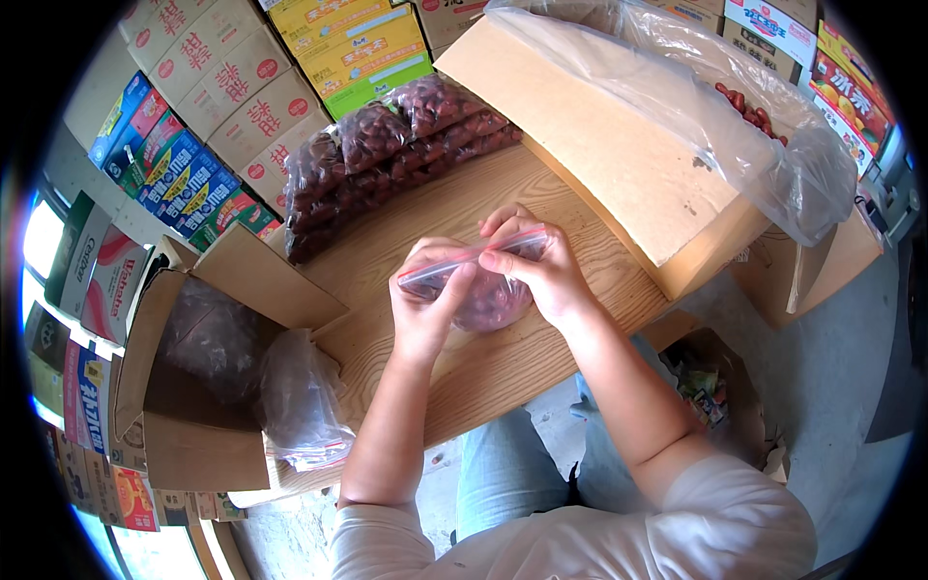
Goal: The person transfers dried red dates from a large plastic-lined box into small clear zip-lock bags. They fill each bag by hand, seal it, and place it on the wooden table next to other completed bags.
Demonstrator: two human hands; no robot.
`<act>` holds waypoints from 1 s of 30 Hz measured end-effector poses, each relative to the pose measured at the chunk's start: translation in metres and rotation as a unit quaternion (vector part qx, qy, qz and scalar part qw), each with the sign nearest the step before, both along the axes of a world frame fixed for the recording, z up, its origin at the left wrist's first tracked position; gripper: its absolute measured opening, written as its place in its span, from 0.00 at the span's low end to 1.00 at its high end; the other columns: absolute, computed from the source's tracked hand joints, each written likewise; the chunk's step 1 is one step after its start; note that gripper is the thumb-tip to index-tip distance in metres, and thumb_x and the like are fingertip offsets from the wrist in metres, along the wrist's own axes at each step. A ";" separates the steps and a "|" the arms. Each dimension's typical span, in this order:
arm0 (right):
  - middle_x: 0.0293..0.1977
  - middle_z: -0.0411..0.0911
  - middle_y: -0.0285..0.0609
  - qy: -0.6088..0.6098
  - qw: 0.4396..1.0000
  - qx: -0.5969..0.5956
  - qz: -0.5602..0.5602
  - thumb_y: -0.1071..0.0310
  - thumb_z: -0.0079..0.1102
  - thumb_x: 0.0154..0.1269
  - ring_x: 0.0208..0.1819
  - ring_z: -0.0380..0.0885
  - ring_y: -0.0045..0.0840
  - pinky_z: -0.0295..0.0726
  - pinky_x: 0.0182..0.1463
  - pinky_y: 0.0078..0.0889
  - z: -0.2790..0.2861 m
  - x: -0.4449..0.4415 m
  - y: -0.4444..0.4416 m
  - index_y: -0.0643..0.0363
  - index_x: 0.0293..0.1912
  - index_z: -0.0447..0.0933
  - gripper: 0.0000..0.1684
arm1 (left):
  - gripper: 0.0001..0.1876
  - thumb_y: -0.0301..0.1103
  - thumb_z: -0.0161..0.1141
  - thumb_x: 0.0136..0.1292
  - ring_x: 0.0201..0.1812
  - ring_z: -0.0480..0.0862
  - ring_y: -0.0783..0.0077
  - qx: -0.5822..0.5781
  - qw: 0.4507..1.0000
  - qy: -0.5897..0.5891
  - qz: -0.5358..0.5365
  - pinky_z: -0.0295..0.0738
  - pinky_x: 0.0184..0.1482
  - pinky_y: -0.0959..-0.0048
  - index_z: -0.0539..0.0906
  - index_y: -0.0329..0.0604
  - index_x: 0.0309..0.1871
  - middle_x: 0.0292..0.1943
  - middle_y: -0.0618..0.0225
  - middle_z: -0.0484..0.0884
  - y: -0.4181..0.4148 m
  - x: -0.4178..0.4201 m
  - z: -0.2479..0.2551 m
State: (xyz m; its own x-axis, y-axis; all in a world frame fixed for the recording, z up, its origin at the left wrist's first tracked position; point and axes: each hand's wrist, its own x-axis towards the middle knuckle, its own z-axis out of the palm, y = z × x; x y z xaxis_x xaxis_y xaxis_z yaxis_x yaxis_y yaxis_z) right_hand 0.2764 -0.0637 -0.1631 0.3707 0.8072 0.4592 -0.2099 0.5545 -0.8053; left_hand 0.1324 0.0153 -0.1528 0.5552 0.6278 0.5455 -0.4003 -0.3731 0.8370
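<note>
A clear zip-top plastic bag (494, 301) of dark red dried fruit, which look like jujubes, rests low over the wooden table (500, 370). My left hand (435, 286) pinches the left part of its red-edged zip strip between thumb and fingers. On the right part of the same strip, my right hand (533, 264) grips with the thumb on top, close to the left thumb. Both hands' fingertips behind the bag are partly hidden. Whether the zip is closed all along, I cannot tell. Filled bags of the same fruit (377, 138) lie stacked at the table's back.
At right stands a large cardboard box (594, 138) with a plastic liner (819, 181) and loose red fruit (750, 112). An open carton (206, 449) at left holds clear plastic; flat zip bags (308, 413) lie beside it. Stacked cartons (225, 94) stand behind.
</note>
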 end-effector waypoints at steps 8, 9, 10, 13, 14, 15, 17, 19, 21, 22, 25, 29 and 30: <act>0.44 0.75 0.33 0.045 0.998 -0.017 -0.032 0.72 0.73 0.56 0.49 0.74 0.19 0.72 0.54 0.27 0.000 0.009 -0.004 0.56 0.31 0.80 0.08 | 0.03 0.26 0.66 0.64 0.39 0.78 0.79 -0.042 0.999 -0.011 0.016 0.72 0.44 0.78 0.83 0.38 0.34 0.38 0.69 0.81 0.003 -0.001 -0.003; 0.44 0.74 0.33 0.043 0.998 -0.009 -0.048 0.73 0.74 0.56 0.46 0.74 0.17 0.73 0.52 0.26 -0.003 0.011 -0.003 0.56 0.31 0.80 0.08 | 0.04 0.26 0.66 0.65 0.38 0.78 0.79 -0.043 0.999 -0.015 0.016 0.72 0.44 0.79 0.82 0.38 0.34 0.37 0.69 0.81 0.003 0.000 -0.003; 0.41 0.75 0.31 0.051 0.997 0.008 -0.055 0.72 0.73 0.57 0.45 0.74 0.17 0.72 0.52 0.27 -0.005 0.011 -0.001 0.55 0.31 0.79 0.08 | 0.04 0.26 0.65 0.65 0.38 0.78 0.80 -0.068 0.997 -0.042 0.017 0.72 0.43 0.79 0.81 0.39 0.34 0.37 0.70 0.81 0.005 0.001 -0.004; 0.40 0.76 0.30 0.077 0.996 0.003 -0.053 0.72 0.72 0.58 0.45 0.74 0.17 0.70 0.52 0.27 -0.003 0.010 -0.002 0.54 0.30 0.77 0.09 | 0.08 0.27 0.65 0.67 0.35 0.76 0.83 -0.137 0.987 -0.076 0.023 0.70 0.42 0.81 0.77 0.43 0.32 0.36 0.71 0.81 0.011 -0.002 -0.010; 0.39 0.76 0.30 0.073 0.996 -0.008 -0.058 0.71 0.71 0.59 0.45 0.74 0.17 0.69 0.52 0.26 -0.002 0.010 -0.003 0.53 0.30 0.77 0.09 | 0.09 0.27 0.65 0.67 0.34 0.76 0.83 -0.125 0.988 -0.091 0.026 0.70 0.41 0.81 0.76 0.44 0.31 0.35 0.72 0.81 0.011 -0.001 -0.011; 0.38 0.76 0.30 0.070 0.995 -0.020 -0.063 0.71 0.71 0.59 0.45 0.73 0.17 0.69 0.52 0.25 0.000 0.011 -0.004 0.53 0.29 0.77 0.09 | 0.09 0.27 0.65 0.67 0.34 0.75 0.83 -0.113 0.988 -0.104 0.030 0.70 0.41 0.81 0.76 0.44 0.31 0.35 0.72 0.80 0.010 0.000 -0.010; 0.37 0.77 0.29 0.078 0.994 -0.026 -0.074 0.70 0.71 0.60 0.44 0.73 0.16 0.68 0.53 0.25 0.000 0.012 -0.005 0.52 0.29 0.77 0.09 | 0.10 0.27 0.64 0.67 0.34 0.75 0.83 -0.112 0.988 -0.105 0.035 0.70 0.42 0.80 0.75 0.45 0.30 0.34 0.73 0.79 0.010 -0.001 -0.010; 0.37 0.78 0.29 0.099 0.991 -0.014 -0.084 0.69 0.70 0.61 0.44 0.73 0.16 0.68 0.53 0.25 -0.004 0.016 -0.003 0.51 0.30 0.77 0.09 | 0.11 0.28 0.63 0.68 0.34 0.74 0.83 -0.115 0.985 -0.116 0.047 0.69 0.43 0.80 0.74 0.46 0.29 0.33 0.75 0.77 0.009 0.000 -0.008; 0.36 0.78 0.28 0.105 0.990 0.012 -0.090 0.69 0.70 0.61 0.44 0.73 0.15 0.68 0.52 0.26 -0.005 0.017 -0.002 0.51 0.28 0.76 0.10 | 0.11 0.29 0.62 0.69 0.36 0.73 0.82 -0.121 0.981 -0.138 0.069 0.68 0.46 0.79 0.73 0.47 0.29 0.33 0.77 0.74 0.009 0.004 -0.006; 0.35 0.78 0.28 0.109 0.989 0.025 -0.092 0.69 0.70 0.62 0.44 0.73 0.15 0.68 0.52 0.26 -0.005 0.017 -0.002 0.51 0.28 0.76 0.11 | 0.11 0.29 0.62 0.69 0.36 0.73 0.82 -0.109 0.982 -0.142 0.068 0.67 0.47 0.78 0.74 0.47 0.29 0.33 0.77 0.74 0.012 0.002 -0.007; 0.38 0.78 0.31 0.097 0.990 0.001 -0.105 0.66 0.72 0.59 0.46 0.74 0.18 0.70 0.55 0.27 -0.009 0.018 -0.001 0.53 0.36 0.78 0.10 | 0.11 0.29 0.61 0.70 0.38 0.72 0.81 -0.087 0.982 -0.156 0.059 0.67 0.49 0.77 0.74 0.46 0.30 0.33 0.76 0.74 0.023 -0.002 -0.015; 0.51 0.75 0.39 0.037 0.997 -0.072 -0.011 0.60 0.79 0.51 0.56 0.72 0.24 0.70 0.62 0.35 -0.005 0.012 -0.004 0.55 0.53 0.73 0.32 | 0.07 0.31 0.60 0.71 0.41 0.73 0.80 -0.092 0.981 -0.167 0.039 0.67 0.51 0.75 0.75 0.45 0.34 0.36 0.74 0.76 0.030 -0.004 -0.024; 0.53 0.74 0.40 0.021 0.995 -0.096 0.017 0.59 0.81 0.47 0.56 0.72 0.25 0.71 0.61 0.35 -0.004 0.009 -0.005 0.56 0.55 0.72 0.38 | 0.06 0.31 0.60 0.71 0.43 0.74 0.80 -0.091 0.982 -0.163 0.032 0.68 0.51 0.75 0.76 0.45 0.36 0.38 0.73 0.77 0.029 -0.004 -0.021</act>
State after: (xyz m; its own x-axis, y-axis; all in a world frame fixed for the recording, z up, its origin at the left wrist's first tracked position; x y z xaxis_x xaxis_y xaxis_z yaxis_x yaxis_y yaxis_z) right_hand 0.2851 -0.0690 -0.1670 0.3572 0.8910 0.2802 -0.2616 0.3834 -0.8858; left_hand 0.1287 0.0443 -0.1740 0.3257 0.7598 0.5626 -0.6386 -0.2620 0.7236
